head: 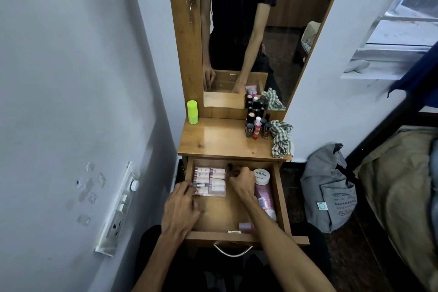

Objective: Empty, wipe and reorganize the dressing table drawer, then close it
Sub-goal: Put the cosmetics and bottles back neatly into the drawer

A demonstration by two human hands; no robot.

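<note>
Below, the dressing table drawer (233, 236) stands pulled fully out beneath the wooden tabletop (222, 140), and both of my hands are inside it. My left hand (181, 208) lies over the drawer's left edge, its fingers curled against the near corner of a clear tray of pink tubes (209, 181); whether they actually grip the tray I cannot tell. My right hand (241, 181) reaches toward the back of the drawer, fingers bent around small dark items (231, 169) that are too shadowed to identify. Just right of that hand sits a white round jar (262, 176), and along the drawer's right wall lies a pink bottle (265, 199), partly covered by my forearm. A small pink container (245, 226) rests near the front right corner. On the tabletop, a cluster of nail polish bottles (257, 125) stands at the right rear, touching a crumpled checked cloth (282, 141) that hangs over the right edge. A lime green cylinder (192, 111) stands at the left rear, beside the mirror (248, 31).
</note>
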